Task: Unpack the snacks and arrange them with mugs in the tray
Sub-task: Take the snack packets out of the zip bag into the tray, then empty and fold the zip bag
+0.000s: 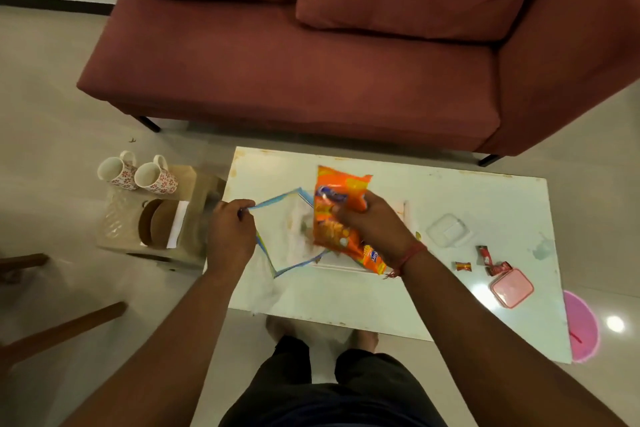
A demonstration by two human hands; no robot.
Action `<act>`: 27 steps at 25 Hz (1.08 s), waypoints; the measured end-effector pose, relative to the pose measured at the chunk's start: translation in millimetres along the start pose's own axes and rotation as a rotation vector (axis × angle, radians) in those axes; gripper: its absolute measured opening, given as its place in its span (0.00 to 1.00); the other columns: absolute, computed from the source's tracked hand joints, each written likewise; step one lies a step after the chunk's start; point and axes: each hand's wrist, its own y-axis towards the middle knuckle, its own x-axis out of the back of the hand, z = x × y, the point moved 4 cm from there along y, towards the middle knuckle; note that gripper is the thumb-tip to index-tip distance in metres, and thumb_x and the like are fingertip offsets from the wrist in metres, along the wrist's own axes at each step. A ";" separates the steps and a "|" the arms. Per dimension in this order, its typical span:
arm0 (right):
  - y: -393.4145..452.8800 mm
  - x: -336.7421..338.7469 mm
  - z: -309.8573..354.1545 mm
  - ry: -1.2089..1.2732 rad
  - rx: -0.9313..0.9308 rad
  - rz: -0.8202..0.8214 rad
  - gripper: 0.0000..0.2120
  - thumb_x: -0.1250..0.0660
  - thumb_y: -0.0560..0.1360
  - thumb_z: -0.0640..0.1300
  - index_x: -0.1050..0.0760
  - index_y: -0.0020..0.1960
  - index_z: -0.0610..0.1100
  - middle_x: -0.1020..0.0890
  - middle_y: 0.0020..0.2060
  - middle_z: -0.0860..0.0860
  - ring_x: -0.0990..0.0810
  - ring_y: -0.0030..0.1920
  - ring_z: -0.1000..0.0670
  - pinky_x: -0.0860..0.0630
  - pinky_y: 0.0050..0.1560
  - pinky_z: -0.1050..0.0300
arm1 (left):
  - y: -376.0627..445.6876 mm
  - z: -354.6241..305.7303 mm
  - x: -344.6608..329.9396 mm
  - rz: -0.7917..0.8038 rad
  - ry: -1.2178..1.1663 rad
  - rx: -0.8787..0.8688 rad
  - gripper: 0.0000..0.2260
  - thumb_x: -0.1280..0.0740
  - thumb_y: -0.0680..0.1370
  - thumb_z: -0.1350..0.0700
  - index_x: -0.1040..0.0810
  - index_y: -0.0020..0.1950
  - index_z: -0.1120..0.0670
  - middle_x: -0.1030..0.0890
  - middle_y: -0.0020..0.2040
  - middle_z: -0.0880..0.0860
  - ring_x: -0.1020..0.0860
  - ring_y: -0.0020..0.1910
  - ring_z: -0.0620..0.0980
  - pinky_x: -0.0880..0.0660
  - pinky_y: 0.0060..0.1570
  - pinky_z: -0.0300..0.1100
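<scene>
My left hand (230,234) pinches the rim of a clear plastic bag with a blue edge (287,236), holding its mouth apart above the white table (485,204). My right hand (375,229) grips an orange snack packet (337,215) over the bag's opening. A white tray (407,215) lies under the bag and packet, mostly hidden. Two white mugs with red flowers (116,170) (156,178) stand on a small stool (187,184) to the left of the table.
A clear lidded box (449,230), a pink lidded box (512,287), a small wrapped sweet (463,266) and red sachets (490,258) lie on the table's right part. A pink bin (581,326) stands at the right. A maroon sofa (311,62) is behind the table.
</scene>
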 end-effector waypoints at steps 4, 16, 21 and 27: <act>30.5 29.9 -55.8 0.574 -0.278 -0.436 0.12 0.29 0.76 0.44 0.21 0.59 0.48 0.15 0.53 0.43 0.15 0.52 0.41 0.17 0.41 0.46 | 7.0 21.0 2.4 0.039 -0.032 0.042 0.11 0.40 0.82 0.61 0.20 0.54 0.49 0.20 0.52 0.57 0.19 0.48 0.58 0.18 0.46 0.59; 102.9 -38.8 -137.5 0.387 -0.634 -0.498 0.16 0.37 0.80 0.39 0.27 0.66 0.35 0.21 0.58 0.40 0.21 0.48 0.42 0.26 0.64 0.47 | 66.1 61.3 32.3 0.070 0.079 -0.068 0.11 0.39 0.82 0.61 0.20 0.54 0.50 0.21 0.53 0.54 0.19 0.48 0.52 0.20 0.49 0.50; 63.8 -73.2 -81.0 0.034 -0.063 -0.467 0.18 0.31 0.77 0.43 0.28 0.66 0.47 0.21 0.63 0.47 0.21 0.58 0.49 0.23 0.59 0.52 | 71.9 38.3 30.8 0.200 0.009 -0.135 0.12 0.41 0.81 0.63 0.20 0.51 0.50 0.23 0.54 0.51 0.23 0.49 0.46 0.26 0.50 0.39; 34.1 -79.0 -6.8 -0.711 0.157 -0.346 0.18 0.30 0.76 0.45 0.24 0.66 0.49 0.21 0.58 0.50 0.20 0.54 0.50 0.24 0.57 0.56 | 64.1 -27.4 16.9 0.380 -0.019 -0.248 0.13 0.43 0.82 0.62 0.20 0.50 0.52 0.23 0.51 0.49 0.23 0.51 0.47 0.23 0.54 0.43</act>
